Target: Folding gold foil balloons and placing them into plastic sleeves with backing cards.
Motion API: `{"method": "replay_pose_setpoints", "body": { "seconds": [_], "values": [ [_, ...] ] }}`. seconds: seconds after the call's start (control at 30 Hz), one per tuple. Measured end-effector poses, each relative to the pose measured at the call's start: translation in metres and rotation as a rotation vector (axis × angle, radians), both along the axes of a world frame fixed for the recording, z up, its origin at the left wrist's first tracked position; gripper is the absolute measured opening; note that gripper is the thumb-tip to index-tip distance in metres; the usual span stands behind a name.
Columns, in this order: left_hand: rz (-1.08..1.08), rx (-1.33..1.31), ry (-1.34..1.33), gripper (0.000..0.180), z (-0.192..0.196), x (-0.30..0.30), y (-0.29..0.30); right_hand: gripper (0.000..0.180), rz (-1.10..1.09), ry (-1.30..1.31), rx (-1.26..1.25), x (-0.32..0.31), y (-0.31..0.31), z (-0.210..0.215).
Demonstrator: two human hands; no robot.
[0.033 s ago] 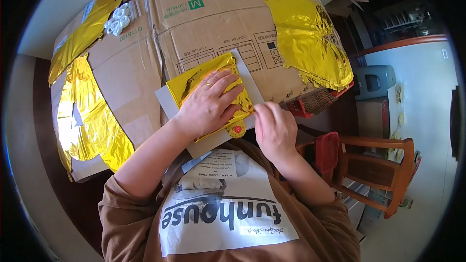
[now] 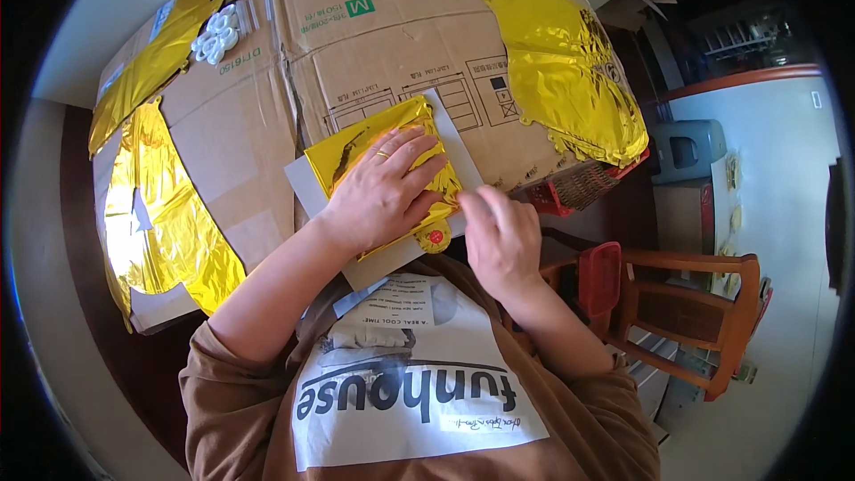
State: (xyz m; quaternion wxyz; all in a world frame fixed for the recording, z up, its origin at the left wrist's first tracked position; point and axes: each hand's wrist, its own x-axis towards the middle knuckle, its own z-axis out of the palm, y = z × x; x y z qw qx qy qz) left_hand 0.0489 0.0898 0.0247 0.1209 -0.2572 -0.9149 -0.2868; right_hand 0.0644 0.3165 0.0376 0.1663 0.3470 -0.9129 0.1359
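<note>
My left hand (image 2: pixel 383 191) lies flat with fingers spread on a gold foil sheet (image 2: pixel 356 147), pressing it onto a grey card (image 2: pixel 303 187). A ring is on one finger. My right hand (image 2: pixel 500 236) is just right of it, fingers curled and pinching the foil's lower right edge over the card. A small yellow round thing with a red dot (image 2: pixel 434 236) sits under that edge, between the hands. Card and foil rest on a flattened brown cardboard box (image 2: pixel 374 53).
Crumpled gold foil lies at the box's left (image 2: pixel 160 214) and top right (image 2: pixel 561 62). A small white flower-shaped piece (image 2: pixel 215 36) sits at the top left. A red basket (image 2: pixel 570 191), a wooden chair (image 2: pixel 704 303) and a grey stool (image 2: pixel 686 151) stand to the right.
</note>
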Motion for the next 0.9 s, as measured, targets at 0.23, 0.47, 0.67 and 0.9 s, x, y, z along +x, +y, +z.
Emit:
{"method": "replay_pose_setpoints", "body": {
  "seconds": [0.23, 0.47, 0.67, 0.9],
  "values": [
    [0.009, 0.0, 0.009, 0.048, 0.0, 0.001, 0.001, 0.04, 0.072, 0.075, 0.12, 0.019, 0.001, -0.014],
    [0.123, -0.128, 0.082, 0.047, 0.007, 0.002, -0.002, 0.047, 0.129, 0.041, 0.242, 0.017, 0.003, -0.007],
    [-0.003, -0.204, 0.113, 0.045, 0.008, 0.003, 0.002, 0.048, 0.159, -0.001, 0.257, 0.015, 0.002, -0.002],
    [0.089, -0.218, 0.122, 0.042, 0.009, -0.027, -0.022, 0.048, 0.172, 0.04, 0.287, 0.016, 0.004, -0.002]
  ]
}}
